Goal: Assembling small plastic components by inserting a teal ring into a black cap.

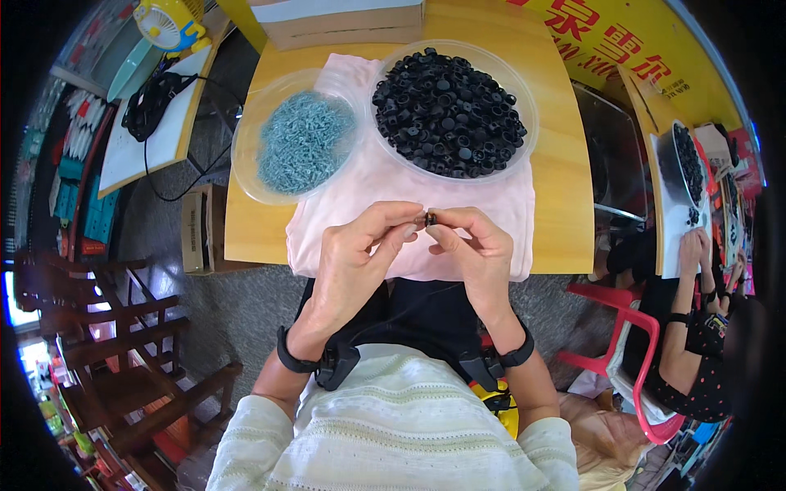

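Between the fingertips of my two hands, above the near part of a pink cloth (393, 182), is a small black plastic cap (431, 219). My right hand (479, 254) pinches it between thumb and forefinger. My left hand (360, 250) is closed in a pinch right against it; what those fingertips hold is too small to make out. Past my hands stands a clear round tub (530, 123) heaped with black plastic caps (446, 114). To its left a clear shallow bowl (246, 155) holds a pile of small pale blue-green pieces (303, 143), like screws or pins.
A cardboard box (344, 24) sits at the table's (561, 164) far edge. To the left are a side table with a yellow fan (168, 24) and a wooden chair (123, 352). On the right, another person's hands (694, 250) work beside a tub; a red chair (630, 327) stands nearby.
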Available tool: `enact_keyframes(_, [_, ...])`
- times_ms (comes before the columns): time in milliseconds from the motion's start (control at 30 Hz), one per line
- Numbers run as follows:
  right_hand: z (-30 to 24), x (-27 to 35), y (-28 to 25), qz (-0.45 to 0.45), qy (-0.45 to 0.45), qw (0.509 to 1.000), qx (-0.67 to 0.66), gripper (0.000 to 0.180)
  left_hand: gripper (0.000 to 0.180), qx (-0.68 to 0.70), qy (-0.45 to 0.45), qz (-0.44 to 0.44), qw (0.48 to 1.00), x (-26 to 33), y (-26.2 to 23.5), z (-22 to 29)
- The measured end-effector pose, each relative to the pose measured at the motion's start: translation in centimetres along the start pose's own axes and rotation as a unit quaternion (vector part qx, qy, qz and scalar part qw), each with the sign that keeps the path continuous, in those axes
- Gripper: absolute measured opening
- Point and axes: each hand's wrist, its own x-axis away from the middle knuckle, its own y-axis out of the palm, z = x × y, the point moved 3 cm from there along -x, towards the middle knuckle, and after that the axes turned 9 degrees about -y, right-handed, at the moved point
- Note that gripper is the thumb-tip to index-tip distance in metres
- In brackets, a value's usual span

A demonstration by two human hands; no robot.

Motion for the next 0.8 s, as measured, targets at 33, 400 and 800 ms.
enact_keyframes(33, [0.5, -0.1, -0.1, 0.016, 0.037, 0.997, -0.06, 0.016, 0.021, 0.035, 0.0, 0.016, 0.999, -0.2, 0.2, -0.2])
enact_keyframes(400, [2.6, -0.3, -1.7, 0.042, 0.1, 0.978, -0.176, 0.019, 0.019, -0.138, -0.109, 0.128, 0.976, -1.5, -3.7, -1.6])
enact_keyframes(800, [2.6, -0.3, -1.7, 0.01, 0.098, 0.985, -0.145, 0.017, 0.026, -0.211, -0.051, 0.078, 0.973, -0.9, -3.3, -2.6])
